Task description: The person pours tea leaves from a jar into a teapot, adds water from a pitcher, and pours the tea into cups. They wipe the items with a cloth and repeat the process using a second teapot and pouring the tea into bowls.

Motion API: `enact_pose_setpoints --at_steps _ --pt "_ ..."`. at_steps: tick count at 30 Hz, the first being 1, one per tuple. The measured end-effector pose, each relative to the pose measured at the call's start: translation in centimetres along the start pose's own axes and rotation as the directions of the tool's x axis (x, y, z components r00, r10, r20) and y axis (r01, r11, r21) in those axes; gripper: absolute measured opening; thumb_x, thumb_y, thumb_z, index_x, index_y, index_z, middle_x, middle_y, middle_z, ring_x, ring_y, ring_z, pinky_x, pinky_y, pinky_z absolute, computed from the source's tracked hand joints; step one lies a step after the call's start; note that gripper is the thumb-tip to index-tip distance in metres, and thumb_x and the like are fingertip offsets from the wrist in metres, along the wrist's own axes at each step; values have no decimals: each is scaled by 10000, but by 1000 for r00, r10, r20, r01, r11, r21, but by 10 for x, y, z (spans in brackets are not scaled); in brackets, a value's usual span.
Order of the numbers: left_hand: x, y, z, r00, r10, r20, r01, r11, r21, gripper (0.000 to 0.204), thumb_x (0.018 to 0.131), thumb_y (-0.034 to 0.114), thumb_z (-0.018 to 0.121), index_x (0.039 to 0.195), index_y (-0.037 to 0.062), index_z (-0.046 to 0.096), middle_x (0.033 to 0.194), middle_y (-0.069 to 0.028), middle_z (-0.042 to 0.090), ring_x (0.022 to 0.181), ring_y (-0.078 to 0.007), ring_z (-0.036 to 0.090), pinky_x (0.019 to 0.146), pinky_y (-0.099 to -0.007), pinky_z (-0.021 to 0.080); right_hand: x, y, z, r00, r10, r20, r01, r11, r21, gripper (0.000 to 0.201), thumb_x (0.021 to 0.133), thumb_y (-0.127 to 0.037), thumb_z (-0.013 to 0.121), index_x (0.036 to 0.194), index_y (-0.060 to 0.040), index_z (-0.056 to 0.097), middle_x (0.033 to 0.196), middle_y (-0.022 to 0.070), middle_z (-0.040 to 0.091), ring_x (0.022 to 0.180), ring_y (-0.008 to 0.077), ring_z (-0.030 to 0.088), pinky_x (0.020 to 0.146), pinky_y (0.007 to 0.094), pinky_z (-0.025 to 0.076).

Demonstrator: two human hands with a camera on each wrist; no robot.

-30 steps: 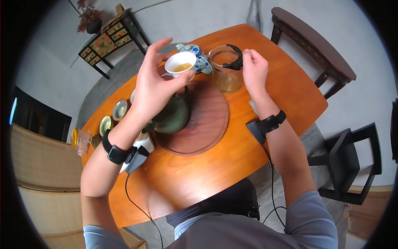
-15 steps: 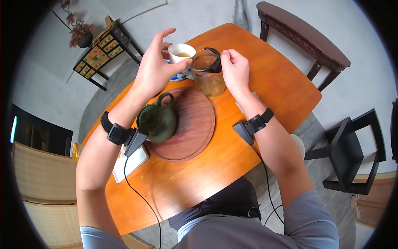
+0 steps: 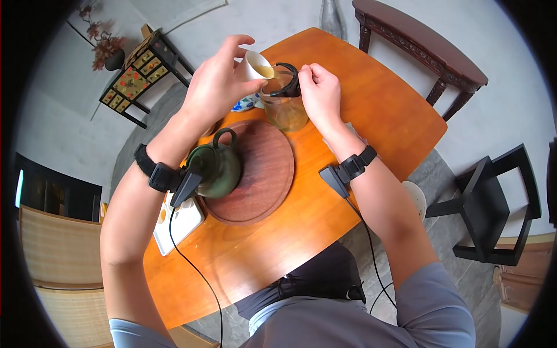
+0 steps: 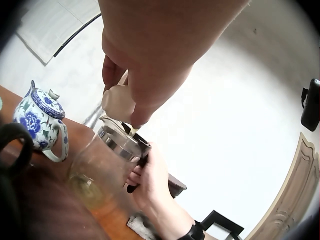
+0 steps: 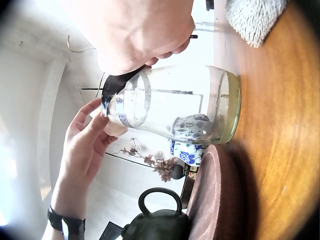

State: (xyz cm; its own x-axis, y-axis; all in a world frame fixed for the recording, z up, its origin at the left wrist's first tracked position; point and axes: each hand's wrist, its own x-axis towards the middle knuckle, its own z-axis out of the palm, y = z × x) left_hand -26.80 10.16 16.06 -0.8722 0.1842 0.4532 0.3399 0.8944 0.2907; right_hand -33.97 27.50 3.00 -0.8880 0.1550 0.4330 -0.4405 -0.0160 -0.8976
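Note:
My left hand [image 3: 216, 84] pinches a small white cup [image 3: 252, 64] between thumb and fingers. The cup leans right over the mouth of a glass pitcher [image 3: 283, 114], with amber liquid at its lower lip. On the pitcher's far side, my right hand [image 3: 321, 95] grips its black handle [image 4: 144, 151]. The pitcher [image 5: 175, 100] stands upright on the wooden table, a shallow layer of yellowish liquid in its bottom. Behind it is a blue-and-white flowered teapot [image 4: 40, 120], mostly hidden in the head view.
A dark green teapot [image 3: 223, 174] sits on a round wooden board [image 3: 270, 174] below my left forearm. To its left lies a white tray [image 3: 188, 223]. A pale fringed cloth [image 5: 255, 17] rests near my right wrist. A black chair [image 3: 487, 203] stands at the right.
The white cup has gone from nearly level to tilted over the pitcher's mouth. Both hands have come closer together. The head view has shifted, uncovering the green teapot.

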Motion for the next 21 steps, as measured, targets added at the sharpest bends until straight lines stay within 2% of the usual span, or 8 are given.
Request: enact_pose_setpoints --at_steps 5,9,11,12,14,15,17,21 --pt "6 -6 1 992 125 7 -125 985 119 673 789 166 884 1377 107 562 1233 -181 729 1123 -376 706 930 -453 570 0 1 0 1000 -9 1 9 1000 -1 348 995 -238 640 758 12 590 596 112 577 532 173 516 553 376 420" --pt "11 5 -7 985 163 64 -172 967 189 642 790 159 872 1358 123 576 1241 -183 721 1117 -391 695 921 -463 566 1 3 1 1000 -22 -12 22 1000 -5 340 991 -238 643 768 15 602 600 116 583 536 175 519 557 378 427" --pt "16 6 -9 959 267 92 -282 906 315 646 768 148 876 1345 138 585 1197 -145 730 1075 -382 690 899 -470 560 1 4 1 1000 -28 -13 28 1000 -2 338 990 -238 643 771 17 607 602 117 585 536 176 520 559 379 430" --pt "18 7 -11 959 267 91 -282 906 315 646 768 148 876 1345 138 585 1197 -145 730 1075 -382 690 899 -470 560 1 4 1 1000 -26 -13 26 1000 -1 336 990 -238 644 774 18 612 603 119 587 536 178 520 560 379 432" --pt "20 9 -15 880 470 76 -461 801 383 643 737 121 874 1318 155 603 1142 -99 731 1050 -350 682 883 -459 554 0 4 1 1000 -25 -10 25 1000 0 334 990 -237 644 776 19 617 605 121 588 536 180 519 561 379 434" --pt "23 11 -18 880 468 76 -459 801 384 643 737 121 874 1318 155 603 1142 -99 731 1050 -350 682 883 -459 554 0 4 1 999 -30 -14 30 1000 3 335 989 -236 644 776 20 618 607 123 589 536 182 521 562 379 435" --pt "28 14 -22 809 585 56 -550 719 425 635 716 96 862 1297 167 618 1101 -73 722 1056 -318 671 892 -443 550 0 4 1 999 -37 -17 37 999 5 335 989 -236 644 775 21 619 608 125 590 537 183 522 564 379 437" --pt "33 35 -39 745 660 90 -619 637 460 628 714 77 848 1293 170 623 1115 -58 720 1071 -301 667 900 -440 548 2 5 1 999 -36 -13 35 999 -24 336 985 -238 643 779 26 621 619 145 592 543 196 529 574 388 446"
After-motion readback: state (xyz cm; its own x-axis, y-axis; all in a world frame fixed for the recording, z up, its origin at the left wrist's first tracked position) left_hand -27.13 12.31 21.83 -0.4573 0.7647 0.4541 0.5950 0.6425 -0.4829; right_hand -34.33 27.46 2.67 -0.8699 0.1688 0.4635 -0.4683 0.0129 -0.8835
